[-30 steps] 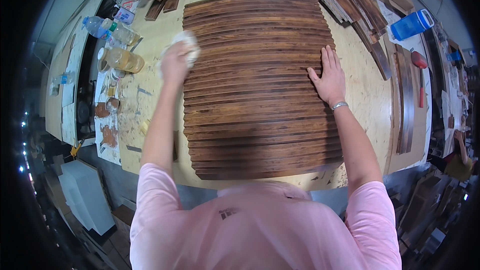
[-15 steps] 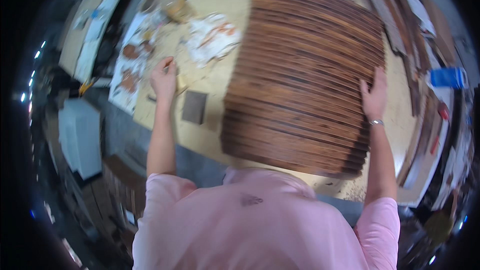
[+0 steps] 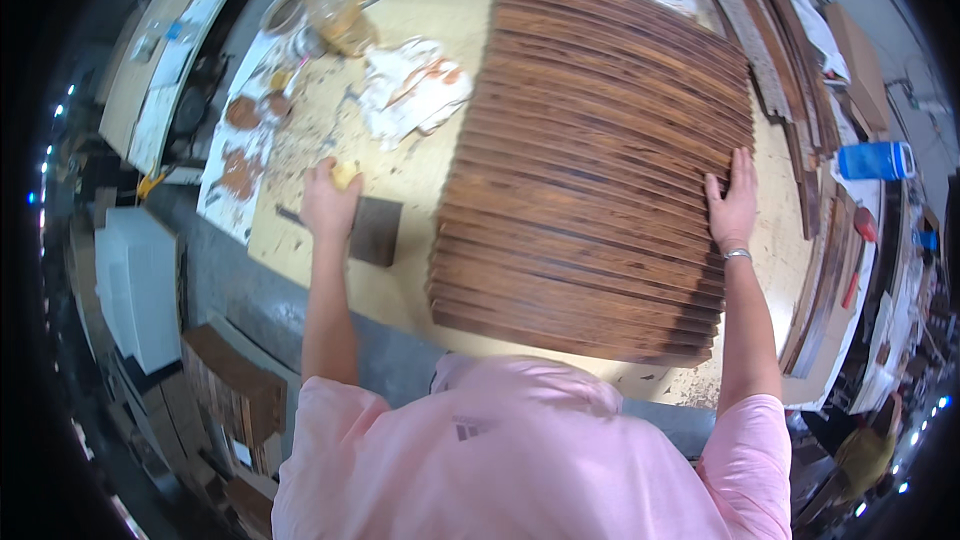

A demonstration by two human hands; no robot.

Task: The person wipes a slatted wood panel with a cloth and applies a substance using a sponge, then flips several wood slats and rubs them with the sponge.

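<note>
wooden slats (image 3: 590, 165) lie in a row on the bench, right hand (image 3: 733, 202) still flat and open on their right edge, left hand (image 3: 328, 202), now left of them, clutching a yellowish pad (image 3: 344, 174).

A small yellow lump (image 3: 344, 174) is held in the left hand (image 3: 328, 205). The right hand (image 3: 733, 202) is laid flat on the brown wood slats (image 3: 590, 160).

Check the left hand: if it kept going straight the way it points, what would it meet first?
Probably the stained white rags. The left hand, closed on a yellowish pad, points up the workbench; only bare, spattered surface lies between.
</note>
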